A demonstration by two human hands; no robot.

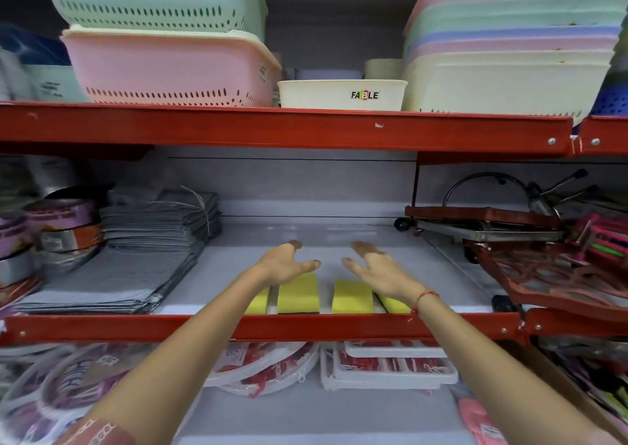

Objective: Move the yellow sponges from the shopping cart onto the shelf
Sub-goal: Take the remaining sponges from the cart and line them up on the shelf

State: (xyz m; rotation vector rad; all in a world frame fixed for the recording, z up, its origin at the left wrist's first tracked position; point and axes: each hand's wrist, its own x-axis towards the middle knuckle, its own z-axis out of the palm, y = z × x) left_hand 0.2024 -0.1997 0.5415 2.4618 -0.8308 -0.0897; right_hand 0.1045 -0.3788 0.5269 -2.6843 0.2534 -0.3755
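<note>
Now best to draw both hands straight back and up, clear of the red shelf lip (306, 325), without brushing the row out of line. Left hand (285, 264) spread open, holding nothing; right hand (377, 269) likewise open and empty. Four yellow sponges (298, 295) lying flat in a row at the front edge of the white shelf (323, 240), just under and behind the palms, outer two partly hidden by the wrists. Shopping cart out of view.

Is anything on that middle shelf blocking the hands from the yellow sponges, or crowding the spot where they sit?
Nothing visible does. Both the left hand and the right hand hover open directly over the yellow sponges, which lie in a row at the front of the white shelf. The folded grey cloths lie clear to the left.
</note>
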